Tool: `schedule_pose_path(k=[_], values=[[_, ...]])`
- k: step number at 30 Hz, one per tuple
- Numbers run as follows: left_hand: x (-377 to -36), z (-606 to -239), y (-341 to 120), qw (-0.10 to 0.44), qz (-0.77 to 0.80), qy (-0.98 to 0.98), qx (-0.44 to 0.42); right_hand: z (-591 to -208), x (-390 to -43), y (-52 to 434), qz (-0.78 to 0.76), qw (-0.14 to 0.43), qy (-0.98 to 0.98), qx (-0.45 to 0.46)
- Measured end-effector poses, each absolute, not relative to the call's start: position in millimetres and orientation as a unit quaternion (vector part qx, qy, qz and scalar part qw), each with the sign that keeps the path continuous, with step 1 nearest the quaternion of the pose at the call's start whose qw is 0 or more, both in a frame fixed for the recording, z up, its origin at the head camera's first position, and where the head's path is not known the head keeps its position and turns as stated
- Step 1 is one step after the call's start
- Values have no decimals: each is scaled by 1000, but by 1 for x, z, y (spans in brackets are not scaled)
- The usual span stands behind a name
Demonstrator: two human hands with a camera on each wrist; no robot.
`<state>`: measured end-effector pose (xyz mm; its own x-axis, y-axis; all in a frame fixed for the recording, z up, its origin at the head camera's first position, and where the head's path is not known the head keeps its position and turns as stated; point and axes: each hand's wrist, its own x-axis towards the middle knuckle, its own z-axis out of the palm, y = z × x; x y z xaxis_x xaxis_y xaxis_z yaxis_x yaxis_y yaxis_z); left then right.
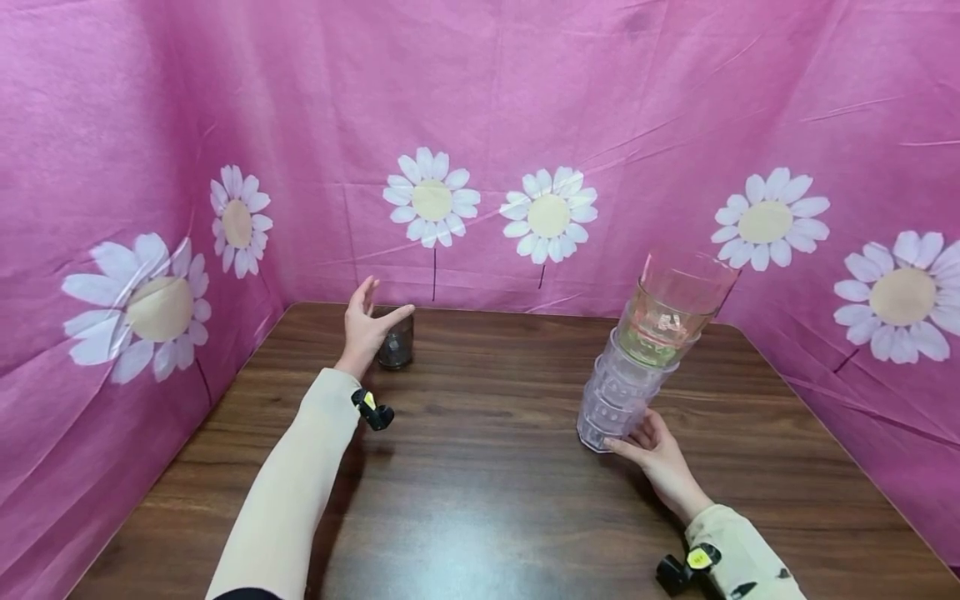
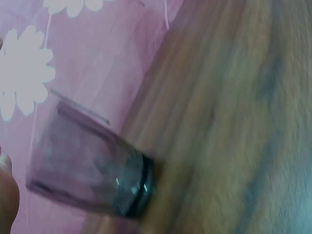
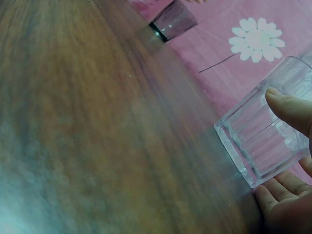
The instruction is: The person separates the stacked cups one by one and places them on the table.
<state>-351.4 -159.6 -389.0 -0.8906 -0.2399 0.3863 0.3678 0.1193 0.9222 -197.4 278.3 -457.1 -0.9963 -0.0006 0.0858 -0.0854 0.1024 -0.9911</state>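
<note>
A tall stack of nested clear cups [image 1: 622, 392] stands at the right of the table, with green-tinted and pink-tinted cups on top. My right hand [image 1: 660, 462] grips the stack low down, its thumb across the near side and its fingers around the other. In the right wrist view, the lowest clear cup [image 3: 268, 131] shows its thick base close to the table top. At the back left a dark grey see-through glass [image 1: 397, 346] stands upright. My left hand [image 1: 365, 333] is right beside it, thumb and fingers spread apart, the thumb overlapping its rim in the head view.
The brown wood-grain table [image 1: 465, 467] ends at a pink curtain [image 1: 480, 83] with large white flowers, which rises behind it and on both sides. Each sleeve carries a small black camera [image 1: 372, 410] at the wrist.
</note>
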Motion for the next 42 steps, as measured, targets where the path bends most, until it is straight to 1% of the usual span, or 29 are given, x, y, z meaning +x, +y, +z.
schedule_pose_path(k=[4, 10, 19, 36, 42], values=[[-353, -378, -145, 219, -673, -703, -68, -459, -197, 278, 671, 33, -740, 32], [-352, -370, -122, 203, -689, -689, -102, -462, -196, 279, 669, 22, -742, 25], [-347, -347, -79, 145, -711, -670, -154, -462, -195, 278, 666, 21, -746, 24], [-329, -285, 7, 67, -710, -642, -282, -461, -197, 279, 676, 29, -736, 25], [-320, -269, 31, 46, -707, -633, -312, -458, -197, 278, 679, 37, -732, 31]])
